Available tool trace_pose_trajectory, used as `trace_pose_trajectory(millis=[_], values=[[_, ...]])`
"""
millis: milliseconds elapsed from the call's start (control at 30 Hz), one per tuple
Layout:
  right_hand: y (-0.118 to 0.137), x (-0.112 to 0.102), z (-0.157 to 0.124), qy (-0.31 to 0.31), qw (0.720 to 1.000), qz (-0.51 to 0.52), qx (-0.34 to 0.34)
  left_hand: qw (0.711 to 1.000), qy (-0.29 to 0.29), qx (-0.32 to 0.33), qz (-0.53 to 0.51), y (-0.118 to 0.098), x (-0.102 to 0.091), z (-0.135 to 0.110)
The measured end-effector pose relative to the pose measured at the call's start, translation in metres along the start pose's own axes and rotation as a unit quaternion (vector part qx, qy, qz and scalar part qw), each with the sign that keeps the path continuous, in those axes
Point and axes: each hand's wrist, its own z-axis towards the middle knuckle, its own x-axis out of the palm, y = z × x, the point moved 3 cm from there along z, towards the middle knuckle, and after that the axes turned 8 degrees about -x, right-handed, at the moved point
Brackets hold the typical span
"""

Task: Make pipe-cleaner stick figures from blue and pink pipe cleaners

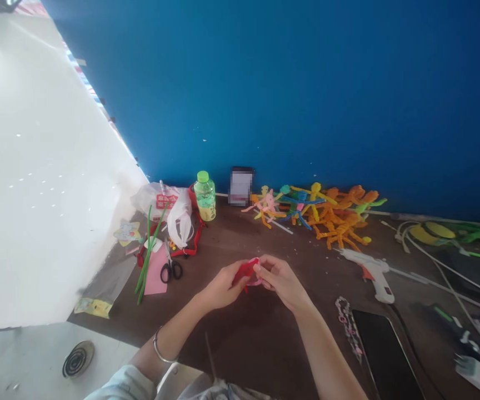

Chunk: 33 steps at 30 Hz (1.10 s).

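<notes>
Left hand (223, 286) and right hand (279, 283) together over the dark tabletop (244, 347), both pinched on a small red fuzzy piece (245, 271), maybe pipe cleaner, with a pink bit (255, 281) showing under it. Metal bangle (159, 347) on left wrist. Right forearm close beside a black phone (384, 355), white glue gun (367, 272) lying further right with its cord (427, 278) trailing off. To the left, scissors (171, 271) at the edge of pink paper (154, 272), green pipe cleaners (148, 255) by them. Farther off a plastic bag (167, 205), green-capped bottle (204, 194), colourful pipe-cleaner figures (331, 219), blue wall (265, 83). Risk: a loose pinch could drop the small piece, a wide right arm swing could hit the phone or snag the cord. Fingers hide most of the piece, shape unclear; blurred object (240, 186) by the bottle unreadable
</notes>
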Motion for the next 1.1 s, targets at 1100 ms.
trace_pose_trajectory(millis=[1100], values=[[-0.003,0.002,-0.008,0.004,0.999,0.027,-0.030,0.969,-0.109,-0.070,-0.211,-0.014,-0.012,-0.001]])
